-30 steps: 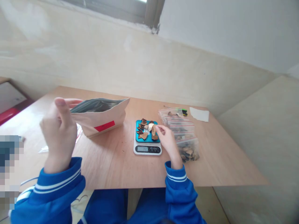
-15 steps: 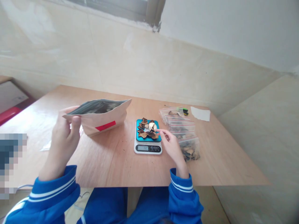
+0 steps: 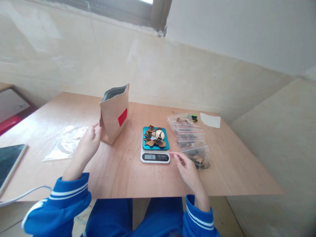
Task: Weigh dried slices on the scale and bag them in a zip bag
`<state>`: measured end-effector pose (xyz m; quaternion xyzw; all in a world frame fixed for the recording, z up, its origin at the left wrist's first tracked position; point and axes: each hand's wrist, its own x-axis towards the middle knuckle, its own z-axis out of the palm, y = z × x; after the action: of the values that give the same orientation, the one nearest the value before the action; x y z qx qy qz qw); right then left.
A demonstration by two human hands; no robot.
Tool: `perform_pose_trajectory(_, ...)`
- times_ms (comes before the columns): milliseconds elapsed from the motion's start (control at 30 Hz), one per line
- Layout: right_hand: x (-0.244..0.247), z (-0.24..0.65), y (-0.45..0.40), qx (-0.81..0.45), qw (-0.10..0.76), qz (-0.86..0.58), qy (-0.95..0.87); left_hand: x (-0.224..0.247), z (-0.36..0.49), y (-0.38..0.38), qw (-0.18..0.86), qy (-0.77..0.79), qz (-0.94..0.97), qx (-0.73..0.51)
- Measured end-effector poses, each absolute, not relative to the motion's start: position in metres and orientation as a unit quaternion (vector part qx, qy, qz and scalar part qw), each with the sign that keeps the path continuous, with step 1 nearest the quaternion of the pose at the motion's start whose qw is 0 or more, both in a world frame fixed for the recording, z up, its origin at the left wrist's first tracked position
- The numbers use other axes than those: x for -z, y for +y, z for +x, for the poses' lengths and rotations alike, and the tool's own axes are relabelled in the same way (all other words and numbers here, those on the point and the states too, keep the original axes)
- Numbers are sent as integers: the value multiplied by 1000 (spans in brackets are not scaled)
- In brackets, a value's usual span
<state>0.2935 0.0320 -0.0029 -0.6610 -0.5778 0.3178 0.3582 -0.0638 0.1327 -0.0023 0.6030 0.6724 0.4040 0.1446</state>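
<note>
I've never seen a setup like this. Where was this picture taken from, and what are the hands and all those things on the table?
There is no robot here: these are a person's own bare hands, seen by a camera worn on the head, looking forward and down. On the wooden table stands a digital scale bearing brown and pale dried pieces. The left hand has its fingertips at the side of an open paper bag; the right hand is by the scale's near right corner. Neither grip can be made out clearly. Clear zip bags lie to the right, clear plastic to the left.
</note>
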Motion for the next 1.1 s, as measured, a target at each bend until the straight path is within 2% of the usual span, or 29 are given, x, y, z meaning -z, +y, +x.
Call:
perform_pose_trajectory(367,5,290,30,-290,352,-665,-591,35,-110,89,18,697,577,-425)
perform_pose_trajectory(533,2,288,27,-293,336,-668,-596,56,-135,92,96,730,588,-333)
perform_pose_trajectory(767,-4,282,23,-296,331,-667,-598,34,-128,88,51,745,606,-272)
perform_pose_trajectory(867,-12,273,21,-301,343,-648,-610,27,-125,85,74,762,585,-268)
perform_pose_trajectory(967,-25,254,16,-316,357,-614,-629,14,-118,72,114,776,545,-296)
perform_pose_trajectory(1100,-44,213,6,-373,346,-541,-670,-16,-81,33,60,793,475,-376)
